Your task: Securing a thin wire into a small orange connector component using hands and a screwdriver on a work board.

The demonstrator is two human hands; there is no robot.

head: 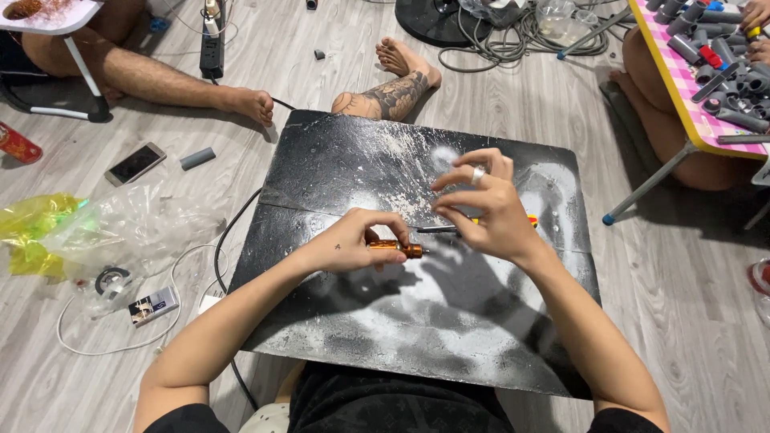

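My left hand [353, 240] grips a small orange-brown metal cylinder [399, 248], held level over a black board [337, 160] smeared with white dust. My right hand [481, 204], with a ring on one finger, hovers just right of it with fingers curled, pinching something too small to make out. Under the right hand a slim dark tool [437, 229] with a yellow and red end [532, 221] lies on the board, partly hidden by the hand.
Other people's bare legs [160, 80] and a tattooed leg [393, 92] lie beyond the board. A phone [135, 163], plastic bags [120, 224], a white cable [120, 345] are at left. A pink table [690, 88] with grey pipe fittings stands at right; tangled cables [521, 36] lie at the back.
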